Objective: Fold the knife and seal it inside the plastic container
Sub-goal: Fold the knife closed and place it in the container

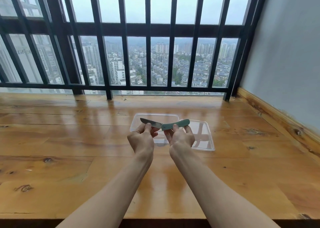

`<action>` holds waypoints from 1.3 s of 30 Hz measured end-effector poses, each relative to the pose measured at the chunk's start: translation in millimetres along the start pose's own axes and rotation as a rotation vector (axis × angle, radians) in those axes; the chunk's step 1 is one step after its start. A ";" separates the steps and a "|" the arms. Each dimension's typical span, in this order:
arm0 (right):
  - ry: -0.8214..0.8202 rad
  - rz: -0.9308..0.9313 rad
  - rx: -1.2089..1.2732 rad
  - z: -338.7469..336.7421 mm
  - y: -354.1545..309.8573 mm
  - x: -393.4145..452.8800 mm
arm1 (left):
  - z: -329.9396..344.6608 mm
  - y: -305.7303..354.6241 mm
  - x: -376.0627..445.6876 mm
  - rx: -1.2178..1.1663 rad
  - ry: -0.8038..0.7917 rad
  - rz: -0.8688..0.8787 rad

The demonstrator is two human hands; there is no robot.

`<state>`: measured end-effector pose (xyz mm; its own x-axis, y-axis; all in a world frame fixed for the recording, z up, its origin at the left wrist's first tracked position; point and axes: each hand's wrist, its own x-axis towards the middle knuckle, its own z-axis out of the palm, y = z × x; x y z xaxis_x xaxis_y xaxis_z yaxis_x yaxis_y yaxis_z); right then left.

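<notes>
A folding knife (pixel 166 124) with a green handle and a steel blade is held up over the wooden platform, nearly fully unfolded, bent slightly at the hinge. My left hand (pixel 142 137) pinches the blade between thumb and fingers. My right hand (pixel 181 137) grips the green handle near the hinge. Behind the hands a clear plastic container (pixel 155 115) lies open on the wood. Its clear lid (pixel 204 136) lies flat just to the right, touching or overlapping the container's edge.
The glossy wooden platform (pixel 69 141) stretches wide to the left and right. Black metal window bars (pixel 149 54) stand along its far edge. A grey wall with a wooden skirting (pixel 277 120) closes the right side. The platform's front edge runs below my forearms.
</notes>
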<state>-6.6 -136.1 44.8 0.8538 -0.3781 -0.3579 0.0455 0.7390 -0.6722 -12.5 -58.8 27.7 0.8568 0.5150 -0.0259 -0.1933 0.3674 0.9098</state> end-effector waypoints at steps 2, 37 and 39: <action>-0.025 -0.036 -0.075 -0.5 0.7 0.5 | -1.5 0.9 0.6 0.047 -0.017 0.046; -0.273 -0.106 -0.395 -1.5 -1.2 6.8 | -13.2 14.4 7.8 0.059 -0.326 0.109; -0.272 -0.034 -0.325 -0.1 -2.7 4.7 | -14.2 14.7 8.1 0.011 -0.360 0.042</action>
<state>-2.8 -139.9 44.8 0.9624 -0.2057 -0.1771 -0.0529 0.4979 -0.8656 -15.1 -38.2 35.0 0.9619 0.2232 0.1577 -0.2288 0.3422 0.9113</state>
